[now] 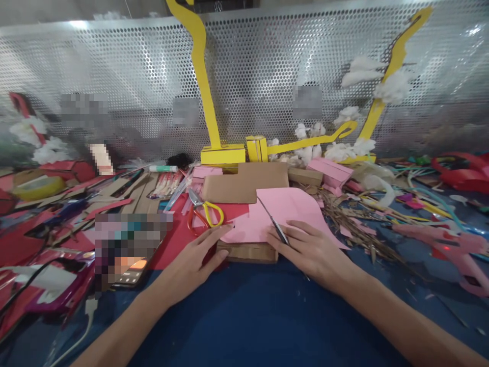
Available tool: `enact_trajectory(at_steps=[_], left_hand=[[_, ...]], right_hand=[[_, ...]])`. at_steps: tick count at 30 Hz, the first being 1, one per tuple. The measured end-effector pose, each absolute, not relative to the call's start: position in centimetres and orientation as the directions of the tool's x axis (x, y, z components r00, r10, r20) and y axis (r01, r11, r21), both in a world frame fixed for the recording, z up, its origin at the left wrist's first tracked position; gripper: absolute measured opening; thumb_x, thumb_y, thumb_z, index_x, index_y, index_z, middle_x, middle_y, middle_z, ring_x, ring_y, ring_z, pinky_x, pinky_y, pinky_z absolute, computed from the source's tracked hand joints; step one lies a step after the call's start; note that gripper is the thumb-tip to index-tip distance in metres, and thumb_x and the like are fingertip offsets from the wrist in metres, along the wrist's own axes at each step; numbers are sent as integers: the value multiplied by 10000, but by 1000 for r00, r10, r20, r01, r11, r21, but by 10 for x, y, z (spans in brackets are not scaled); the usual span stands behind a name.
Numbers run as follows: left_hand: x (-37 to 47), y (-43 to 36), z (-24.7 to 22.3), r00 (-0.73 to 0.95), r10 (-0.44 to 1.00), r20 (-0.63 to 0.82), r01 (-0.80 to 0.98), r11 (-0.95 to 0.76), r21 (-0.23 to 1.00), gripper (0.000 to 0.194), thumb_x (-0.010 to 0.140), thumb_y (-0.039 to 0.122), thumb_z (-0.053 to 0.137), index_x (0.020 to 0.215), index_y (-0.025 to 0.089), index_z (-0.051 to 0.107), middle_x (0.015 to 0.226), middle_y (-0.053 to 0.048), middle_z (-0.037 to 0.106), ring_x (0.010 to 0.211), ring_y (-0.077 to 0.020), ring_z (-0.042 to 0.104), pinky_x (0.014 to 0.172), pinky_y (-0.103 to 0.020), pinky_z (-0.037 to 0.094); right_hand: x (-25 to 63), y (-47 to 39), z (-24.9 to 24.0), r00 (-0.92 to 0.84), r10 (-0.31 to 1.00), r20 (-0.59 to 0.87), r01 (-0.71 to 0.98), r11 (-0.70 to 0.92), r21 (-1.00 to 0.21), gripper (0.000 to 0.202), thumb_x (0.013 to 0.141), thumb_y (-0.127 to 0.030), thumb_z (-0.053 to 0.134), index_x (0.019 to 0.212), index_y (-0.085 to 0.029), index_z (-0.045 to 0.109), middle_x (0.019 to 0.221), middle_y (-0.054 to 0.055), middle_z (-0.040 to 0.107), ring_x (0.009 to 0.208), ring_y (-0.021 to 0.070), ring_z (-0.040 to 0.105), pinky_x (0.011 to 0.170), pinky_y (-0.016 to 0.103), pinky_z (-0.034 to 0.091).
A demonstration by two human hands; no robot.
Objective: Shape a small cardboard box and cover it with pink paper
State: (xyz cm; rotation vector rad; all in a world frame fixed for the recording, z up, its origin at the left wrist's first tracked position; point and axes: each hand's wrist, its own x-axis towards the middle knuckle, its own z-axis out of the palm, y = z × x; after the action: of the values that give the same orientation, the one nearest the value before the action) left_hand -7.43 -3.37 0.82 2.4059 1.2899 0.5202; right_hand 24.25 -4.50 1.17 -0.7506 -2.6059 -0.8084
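On the blue tabletop point(237, 316), the pink sheet point(290, 209) lies between both hands, its long axis running roughly left to right. It hides most of the brown cardboard point(252, 253) beneath; only a near edge shows. The left hand point(204, 250), thumb apart from fingers, touches their left end. The right hand point(305, 247) pinches a slim tool point(280, 232), partly covered, pointing far-left across the sheet.
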Motion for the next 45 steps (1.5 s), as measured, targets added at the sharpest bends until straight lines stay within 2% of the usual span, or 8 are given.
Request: enact_trajectory(at_steps=[6, 9, 13, 18, 27, 32, 38, 45], left_hand=[[-75, -35, 5, 509, 848, 147, 719, -513, 468, 518, 1075, 473, 365, 1582, 414, 278, 1658, 14, 374, 1520, -236, 366, 1236, -490, 346], [-75, -35, 3, 520, 842, 143, 726, -524, 445, 499, 1083, 455, 338, 1579, 408, 311, 1653, 8, 383, 1524, -255, 358, 1221, -501, 371], [-75, -35, 1, 525, 839, 143, 733, -531, 426, 477, 1088, 434, 320, 1563, 404, 357, 1638, 25, 408, 1522, -249, 361, 1233, -496, 353], [-74, -33, 1, 519, 845, 131, 724, -515, 459, 497, 1087, 435, 315, 1581, 381, 324, 1648, 19, 387, 1540, -231, 323, 1261, -480, 299], [-74, -44, 6, 504, 850, 153, 718, -511, 473, 477, 1075, 426, 365, 1552, 406, 365, 1585, -32, 390, 1418, -244, 487, 1165, -415, 461], [-74, -49, 7, 503, 854, 134, 709, -496, 501, 466, 1065, 446, 393, 1529, 399, 395, 1516, -53, 432, 1353, -251, 541, 1116, -398, 508], [-75, -48, 7, 504, 857, 106, 713, -482, 509, 480, 1057, 471, 411, 1532, 398, 397, 1546, -47, 418, 1390, -250, 511, 1143, -395, 478], [-75, -48, 8, 499, 858, 122, 730, -492, 474, 525, 1065, 475, 389, 1582, 398, 336, 1609, -32, 422, 1442, -268, 480, 1173, -444, 448]], right_hand=[[237, -48, 11, -782, 423, 458, 613, 656, 441, 407, 987, -18, 398, 1340, -17, 601, 1264, 189, 737, 1130, 282, 707, 978, 477, 589], [234, -50, 10, -780, 428, 456, 617, 646, 450, 412, 986, -10, 394, 1336, -14, 611, 1231, 189, 749, 1135, 285, 705, 985, 476, 584], [233, -54, 10, -791, 429, 435, 604, 658, 450, 426, 985, -13, 402, 1367, -7, 589, 1248, 196, 739, 1172, 298, 683, 1000, 489, 573], [239, -56, 9, -816, 425, 393, 572, 698, 431, 474, 976, -17, 434, 1443, -2, 517, 1327, 200, 699, 1205, 301, 659, 1040, 500, 550], [239, -61, 12, -833, 368, 413, 544, 678, 494, 437, 987, -15, 410, 1396, 4, 560, 1270, 211, 726, 1201, 309, 672, 1019, 486, 568], [239, -59, 11, -828, 381, 411, 549, 698, 460, 460, 972, 3, 417, 1413, 3, 546, 1287, 221, 715, 1236, 314, 657, 1034, 505, 558], [242, -57, 12, -829, 406, 385, 551, 713, 434, 490, 978, 2, 400, 1458, -5, 498, 1335, 220, 690, 1267, 307, 639, 1065, 505, 541], [244, -53, 11, -816, 420, 397, 564, 729, 388, 487, 971, -2, 396, 1446, -8, 503, 1362, 210, 678, 1197, 297, 683, 1029, 489, 570]])
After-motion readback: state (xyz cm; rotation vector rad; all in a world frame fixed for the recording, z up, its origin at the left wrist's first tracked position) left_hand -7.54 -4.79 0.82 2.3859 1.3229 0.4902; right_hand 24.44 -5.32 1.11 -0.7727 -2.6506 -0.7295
